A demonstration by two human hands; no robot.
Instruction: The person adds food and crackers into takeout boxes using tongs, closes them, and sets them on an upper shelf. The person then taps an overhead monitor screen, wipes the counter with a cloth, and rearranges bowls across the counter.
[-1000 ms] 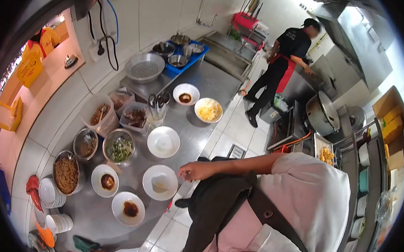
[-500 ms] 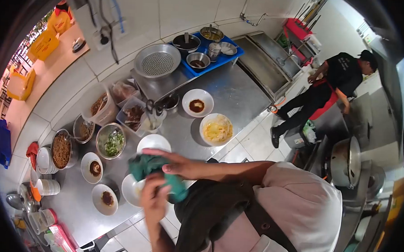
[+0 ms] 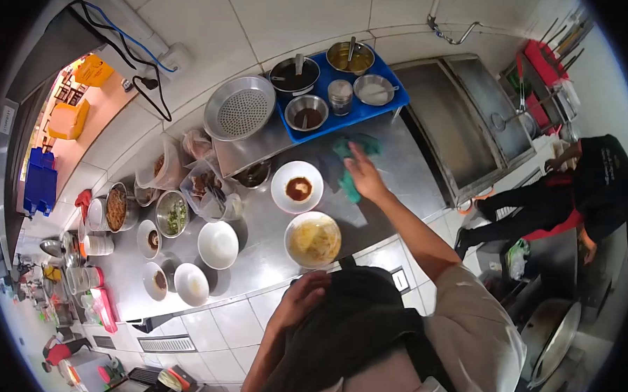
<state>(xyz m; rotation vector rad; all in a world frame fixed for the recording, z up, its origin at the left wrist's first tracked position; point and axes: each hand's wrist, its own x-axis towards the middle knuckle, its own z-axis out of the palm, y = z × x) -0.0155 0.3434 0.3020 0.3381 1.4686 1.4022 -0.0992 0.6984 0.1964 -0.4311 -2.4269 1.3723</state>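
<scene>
My right hand [image 3: 365, 176] is on a green cloth [image 3: 348, 187] on the steel table, its arm stretched out to the right of the bowls. The cloth spreads out around the fingers. In front of my dark apron hangs my left hand [image 3: 305, 297], fingers loosely bent, holding nothing. Closest to it is a white bowl with yellow noodle-like food [image 3: 313, 239]. Behind that stands a white bowl with dark sauce [image 3: 297, 187]. An empty-looking white bowl [image 3: 218, 245] is to the left, near another white bowl [image 3: 192, 284] with a little pale liquid.
A blue tray [image 3: 402, 98] with sauce and seasoning containers stands at the back, beside a perforated metal pan [image 3: 240, 109]. Chopped greens [image 3: 176, 221] and several food tubs are at the left. On the right, a co-worker in black [image 3: 602, 184] stands near a large pot [image 3: 549, 339].
The green cloth, earlier between both hands above the bowls, is now on the table at the right under my right hand. My left hand has let go and dropped toward my apron.
</scene>
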